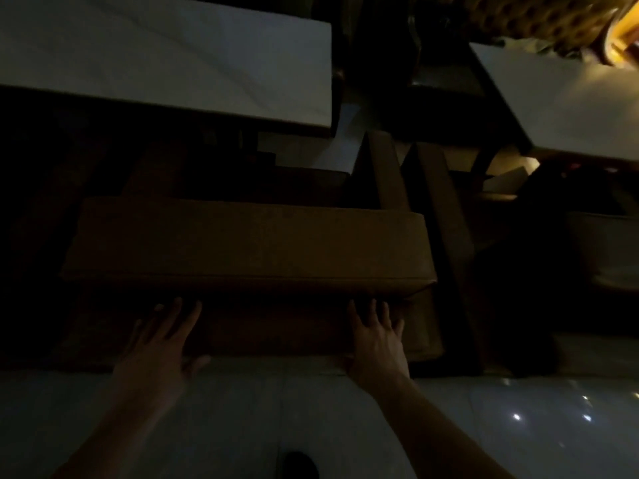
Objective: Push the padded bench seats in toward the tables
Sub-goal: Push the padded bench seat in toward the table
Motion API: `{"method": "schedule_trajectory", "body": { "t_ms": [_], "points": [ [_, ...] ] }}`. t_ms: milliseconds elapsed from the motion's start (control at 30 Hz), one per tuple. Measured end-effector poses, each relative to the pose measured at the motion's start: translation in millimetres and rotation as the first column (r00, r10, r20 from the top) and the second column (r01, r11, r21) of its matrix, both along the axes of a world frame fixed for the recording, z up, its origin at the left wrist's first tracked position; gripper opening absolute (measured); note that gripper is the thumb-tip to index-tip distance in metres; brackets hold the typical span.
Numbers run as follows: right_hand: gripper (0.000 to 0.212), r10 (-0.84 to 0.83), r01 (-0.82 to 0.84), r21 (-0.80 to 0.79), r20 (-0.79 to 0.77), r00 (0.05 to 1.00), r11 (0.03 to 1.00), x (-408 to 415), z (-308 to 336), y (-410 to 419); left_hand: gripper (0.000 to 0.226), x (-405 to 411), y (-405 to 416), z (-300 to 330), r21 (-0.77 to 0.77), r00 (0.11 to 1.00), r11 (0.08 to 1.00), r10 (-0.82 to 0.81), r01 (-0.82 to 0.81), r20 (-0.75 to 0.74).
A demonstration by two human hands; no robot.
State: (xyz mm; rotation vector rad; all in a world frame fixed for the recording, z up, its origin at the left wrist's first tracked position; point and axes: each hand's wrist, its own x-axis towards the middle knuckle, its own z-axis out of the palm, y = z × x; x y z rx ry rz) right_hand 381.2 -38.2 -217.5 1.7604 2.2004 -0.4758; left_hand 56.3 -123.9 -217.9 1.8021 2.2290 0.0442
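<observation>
The scene is dim. A long brown padded bench seat [247, 243] lies across the middle, in front of a table with a white cloth [162, 60]. My left hand [162, 344] is flat against the bench's near side, fingers spread. Flat on the same side near the bench's right end is my right hand [375, 335], fingers apart. Neither hand grips anything.
A second white-clothed table [567, 98] stands at the upper right. Two narrow brown padded pieces [446, 216] run away from me to the right of the bench. Pale glossy floor [518, 426] lies under my arms. A dark shoe tip [299, 464] shows at the bottom.
</observation>
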Motion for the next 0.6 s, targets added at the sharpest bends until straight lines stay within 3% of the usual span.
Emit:
{"method": "schedule_trajectory", "body": {
  "t_ms": [200,600],
  "points": [
    [0.097,-0.015,0.015,0.071,0.003,1.000,0.997,-4.3,-4.3,-7.3,0.074,-13.3,2.1,-1.4,-0.048,1.000,0.999,0.005,-0.004,0.015],
    [0.097,-0.075,0.074,0.089,0.014,0.997,0.993,-12.3,-10.3,-16.1,0.069,-17.2,2.1,-2.6,-0.009,0.998,1.000,-0.029,0.029,-0.048]
  ]
}}
